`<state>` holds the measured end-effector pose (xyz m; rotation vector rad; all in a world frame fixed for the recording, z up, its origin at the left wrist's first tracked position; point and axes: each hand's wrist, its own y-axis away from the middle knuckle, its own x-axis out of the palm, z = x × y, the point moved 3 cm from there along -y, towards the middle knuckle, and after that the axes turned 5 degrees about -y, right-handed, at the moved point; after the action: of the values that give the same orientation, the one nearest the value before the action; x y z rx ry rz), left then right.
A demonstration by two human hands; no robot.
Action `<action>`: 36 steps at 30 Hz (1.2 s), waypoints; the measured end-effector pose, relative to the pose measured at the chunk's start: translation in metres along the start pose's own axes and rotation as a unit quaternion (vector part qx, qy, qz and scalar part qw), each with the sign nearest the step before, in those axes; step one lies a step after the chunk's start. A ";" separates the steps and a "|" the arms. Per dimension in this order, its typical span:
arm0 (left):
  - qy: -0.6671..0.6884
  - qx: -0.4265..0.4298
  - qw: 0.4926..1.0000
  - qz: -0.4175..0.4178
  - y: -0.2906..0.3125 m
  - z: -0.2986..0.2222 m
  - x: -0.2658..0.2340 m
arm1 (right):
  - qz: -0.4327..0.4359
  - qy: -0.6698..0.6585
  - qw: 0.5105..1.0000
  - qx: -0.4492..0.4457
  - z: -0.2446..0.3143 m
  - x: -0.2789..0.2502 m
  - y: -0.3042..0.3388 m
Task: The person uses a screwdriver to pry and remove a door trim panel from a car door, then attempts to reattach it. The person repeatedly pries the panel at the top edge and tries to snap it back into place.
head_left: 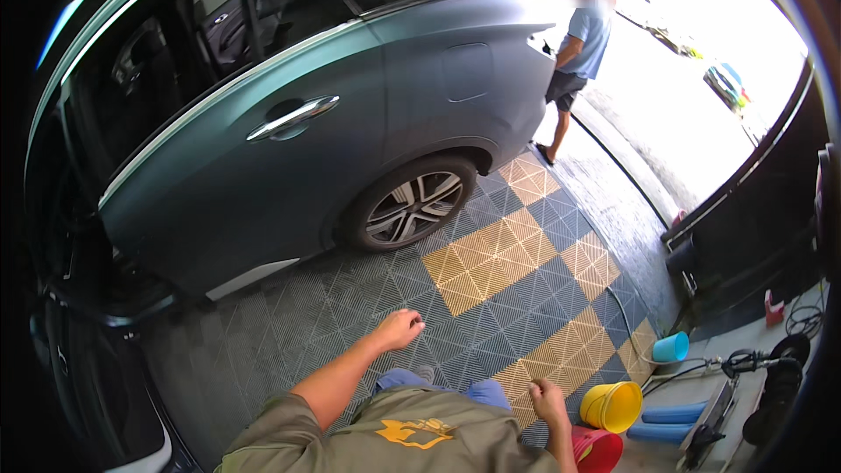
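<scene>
Left hand [399, 330] half-curled near the grey car [263, 180], right hand [549, 399] by the yellow bucket [599, 406]; how closed, I can't tell.
The car stands just ahead, long axis slanting left to right, tail toward the bright doorway [648, 114].

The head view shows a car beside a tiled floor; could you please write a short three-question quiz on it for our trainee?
1. True or false: the left hand is gripping the door handle.

2. Which bucket looks nearer the right hand?
A) the yellow bucket
B) the light-blue bucket

3. Fill in the missing colour: the floor tiles are dark grey and ____.

Key: 1. False; 2. A; 3. tan.
</scene>
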<state>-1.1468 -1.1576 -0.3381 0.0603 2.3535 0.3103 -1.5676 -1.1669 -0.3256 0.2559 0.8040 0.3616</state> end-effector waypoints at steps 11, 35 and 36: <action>0.044 0.072 0.952 -0.293 -0.375 -0.166 -0.104 | -0.141 -0.152 0.976 -0.073 0.050 -0.246 -0.378; -0.253 -0.007 0.667 -0.701 -0.847 -0.351 -0.402 | 0.054 -0.342 0.920 -0.186 0.320 -0.465 -1.142; -0.237 -0.005 0.665 -0.708 -0.840 -0.350 -0.403 | 0.042 -0.368 0.912 -0.175 0.331 -0.463 -1.175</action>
<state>-1.0601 -2.0980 -0.0234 -1.4391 1.2734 -0.4383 -1.3634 -2.4522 -0.2210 0.0730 -0.0225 0.4416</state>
